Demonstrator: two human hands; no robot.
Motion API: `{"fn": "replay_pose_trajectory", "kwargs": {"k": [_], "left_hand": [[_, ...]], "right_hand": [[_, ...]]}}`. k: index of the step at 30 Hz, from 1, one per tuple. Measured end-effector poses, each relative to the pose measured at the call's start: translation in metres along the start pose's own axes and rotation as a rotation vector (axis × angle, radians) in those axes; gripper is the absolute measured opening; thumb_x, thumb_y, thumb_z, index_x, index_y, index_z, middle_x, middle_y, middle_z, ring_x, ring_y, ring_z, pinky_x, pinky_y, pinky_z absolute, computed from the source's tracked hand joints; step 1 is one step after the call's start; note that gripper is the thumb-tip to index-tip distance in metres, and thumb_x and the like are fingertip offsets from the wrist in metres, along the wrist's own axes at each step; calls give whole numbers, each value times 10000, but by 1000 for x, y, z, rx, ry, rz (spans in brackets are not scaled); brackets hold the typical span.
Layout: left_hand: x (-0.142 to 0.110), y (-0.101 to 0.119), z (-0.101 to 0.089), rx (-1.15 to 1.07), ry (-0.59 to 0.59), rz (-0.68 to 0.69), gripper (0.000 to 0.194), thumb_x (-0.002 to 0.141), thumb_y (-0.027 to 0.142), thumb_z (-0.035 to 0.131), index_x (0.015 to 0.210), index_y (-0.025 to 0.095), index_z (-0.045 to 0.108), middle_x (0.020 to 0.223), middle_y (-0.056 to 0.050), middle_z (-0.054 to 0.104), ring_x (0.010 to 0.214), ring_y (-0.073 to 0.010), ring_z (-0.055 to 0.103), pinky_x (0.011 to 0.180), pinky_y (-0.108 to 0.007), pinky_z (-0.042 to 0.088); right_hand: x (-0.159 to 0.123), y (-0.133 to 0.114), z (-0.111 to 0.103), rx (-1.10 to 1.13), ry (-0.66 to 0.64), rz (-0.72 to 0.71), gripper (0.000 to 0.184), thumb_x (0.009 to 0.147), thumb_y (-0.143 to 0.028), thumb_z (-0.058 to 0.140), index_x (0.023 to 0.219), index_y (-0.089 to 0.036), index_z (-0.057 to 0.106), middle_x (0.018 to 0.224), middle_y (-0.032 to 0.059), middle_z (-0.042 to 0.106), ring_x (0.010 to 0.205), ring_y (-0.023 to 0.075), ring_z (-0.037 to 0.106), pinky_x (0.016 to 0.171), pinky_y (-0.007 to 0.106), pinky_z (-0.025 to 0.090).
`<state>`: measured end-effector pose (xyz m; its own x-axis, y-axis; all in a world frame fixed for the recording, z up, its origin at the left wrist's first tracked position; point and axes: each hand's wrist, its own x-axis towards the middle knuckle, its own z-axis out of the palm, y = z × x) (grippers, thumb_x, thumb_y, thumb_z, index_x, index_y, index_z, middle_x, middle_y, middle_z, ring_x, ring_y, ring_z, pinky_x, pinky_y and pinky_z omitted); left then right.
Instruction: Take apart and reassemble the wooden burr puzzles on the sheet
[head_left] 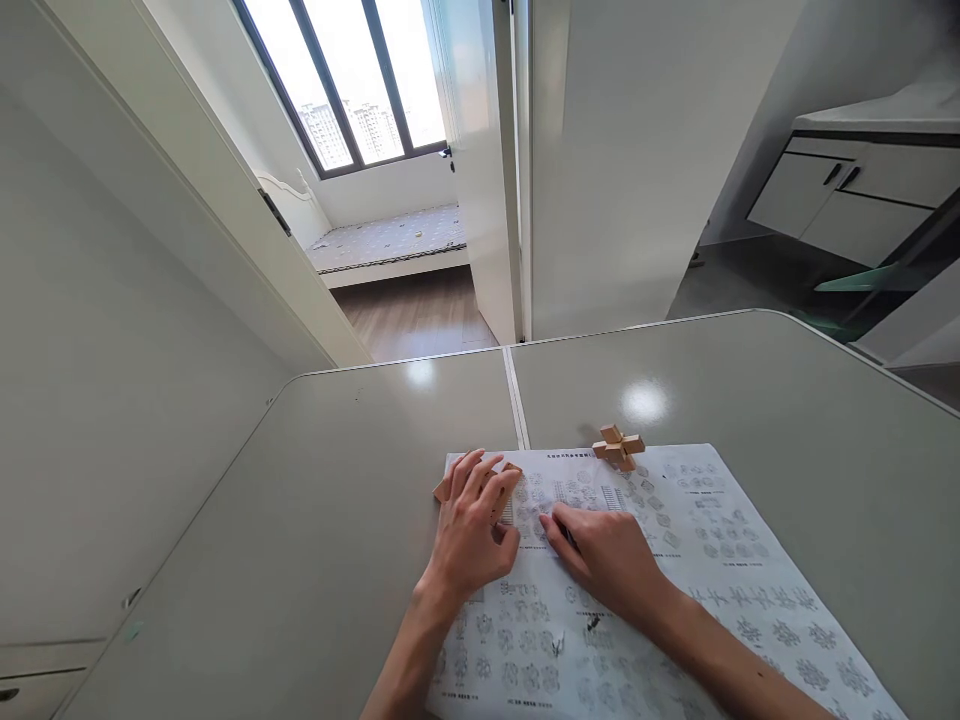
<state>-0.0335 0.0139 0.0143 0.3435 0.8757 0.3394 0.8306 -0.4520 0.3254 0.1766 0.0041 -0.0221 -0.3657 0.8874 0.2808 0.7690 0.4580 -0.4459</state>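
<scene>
A large white printed sheet with rows of small puzzle diagrams lies on the grey table. My left hand rests on the sheet's far left corner, fingers stretched over a wooden piece that is mostly hidden beneath them. My right hand lies on the sheet beside it, fingers curled with the fingertips pressed to the paper; a thin dark object shows under them, too hidden to name. An assembled wooden cross puzzle stands at the sheet's far edge, apart from both hands.
A seam splits the table top in two. A white wall stands to the left. Beyond the table an open door leads to a room with a window. Cabinets stand at the far right.
</scene>
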Motion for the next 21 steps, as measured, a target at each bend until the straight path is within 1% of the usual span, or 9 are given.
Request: {"fn": "replay_pose_trajectory", "kwargs": {"k": [4, 6, 9, 11, 14, 17, 19, 21], "left_hand": [[0, -6, 4, 13, 96, -55, 777, 640, 20, 585, 1367, 289, 542, 1429, -72, 623, 1445, -354, 459, 1231, -583, 351], [1, -8, 6, 14, 127, -87, 784, 648, 14, 582, 1380, 289, 528, 1429, -82, 617, 1433, -361, 472, 1191, -583, 399], [0, -9, 8, 20, 157, -124, 782, 663, -4, 572, 1385, 293, 524, 1420, -82, 620, 1418, -356, 491, 1158, -574, 435], [0, -8, 8, 19, 171, -129, 773, 680, -13, 568, 1389, 291, 519, 1411, -80, 625, 1410, -348, 503, 1144, -560, 452], [1, -3, 8, -6, 181, -100, 724, 729, -11, 557, 1384, 293, 515, 1396, -75, 632, 1392, -333, 525, 1142, -552, 460], [2, 3, 8, -53, 169, -38, 622, 803, -5, 539, 1346, 298, 542, 1345, -54, 663, 1354, -294, 563, 1167, -523, 454], [3, 6, 8, -67, 151, 1, 553, 853, 4, 531, 1320, 299, 565, 1312, -33, 690, 1323, -266, 590, 1172, -496, 456], [4, 7, 9, -55, 146, 13, 513, 888, 12, 529, 1307, 301, 582, 1305, -16, 710, 1307, -253, 602, 1166, -482, 457]], "right_hand": [[1, -1, -1, -17, -21, -4, 438, 1107, -362, 412, 719, -207, 542, 593, 18, 680, 467, 149, 582, 510, 290, 203], [1, -1, -2, -18, -25, -4, 448, 1111, -364, 403, 714, -208, 541, 589, 23, 680, 466, 152, 584, 513, 292, 204], [1, 0, -2, -1, -25, 0, 451, 1111, -371, 405, 713, -209, 543, 583, 24, 678, 461, 152, 576, 514, 296, 200], [0, 0, -1, 16, -32, 5, 441, 1109, -370, 410, 718, -210, 539, 588, 21, 677, 464, 152, 567, 515, 295, 200], [0, 0, -1, 64, -47, 31, 436, 1108, -380, 403, 722, -214, 521, 585, 11, 658, 461, 149, 529, 518, 289, 212], [3, -1, -5, 201, -29, 107, 441, 1094, -427, 413, 713, -220, 490, 576, -6, 602, 471, 144, 473, 530, 280, 249], [6, 0, -8, 377, -11, 186, 467, 1076, -481, 438, 686, -224, 446, 563, -23, 533, 491, 141, 440, 532, 274, 275], [10, 2, -12, 606, -13, 286, 502, 1056, -547, 462, 668, -230, 419, 547, -43, 456, 498, 136, 407, 516, 269, 289]]}}
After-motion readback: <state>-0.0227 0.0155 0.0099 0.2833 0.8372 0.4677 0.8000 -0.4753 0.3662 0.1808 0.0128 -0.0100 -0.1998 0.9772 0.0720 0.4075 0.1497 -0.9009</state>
